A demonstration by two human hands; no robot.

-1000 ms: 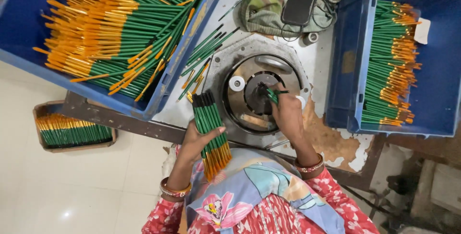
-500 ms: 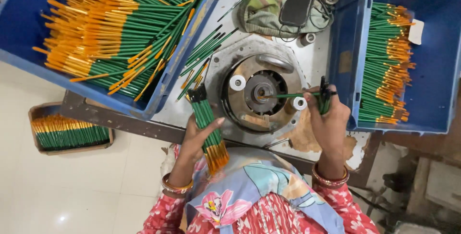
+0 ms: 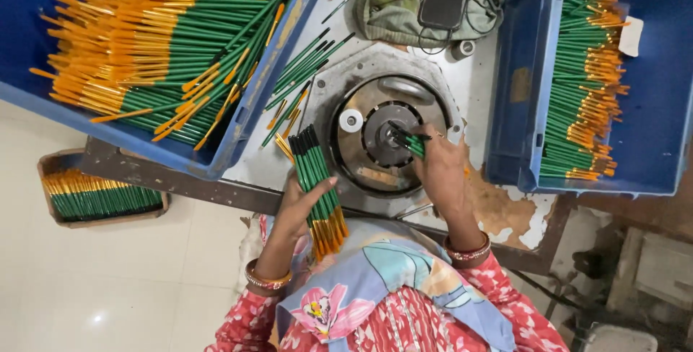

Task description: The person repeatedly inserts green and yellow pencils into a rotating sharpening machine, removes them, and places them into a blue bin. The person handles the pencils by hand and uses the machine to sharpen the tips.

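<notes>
Head view looks straight down on a pale worn metal worktable [image 3: 476,85]. Biggest is the large blue plastic crate [image 3: 245,117] at upper left, heaped with green pencils with orange ends; its top and left side are cut off by the frame. A second blue plastic crate [image 3: 660,106] at right holds a neater row of the same pencils and is also cut at the edge. Between them sits the round grey metal machine disc [image 3: 379,135]. Below left, on the floor, a small brown tray of pencils [image 3: 97,193] is partly visible. The left hand [image 3: 303,204] closes its fingers around a bundle of green pencils [image 3: 317,182], just beside the disc. The right hand [image 3: 442,171] pinches one green pencil [image 3: 411,142] at the disc centre; its tip is hard to make out.
</notes>
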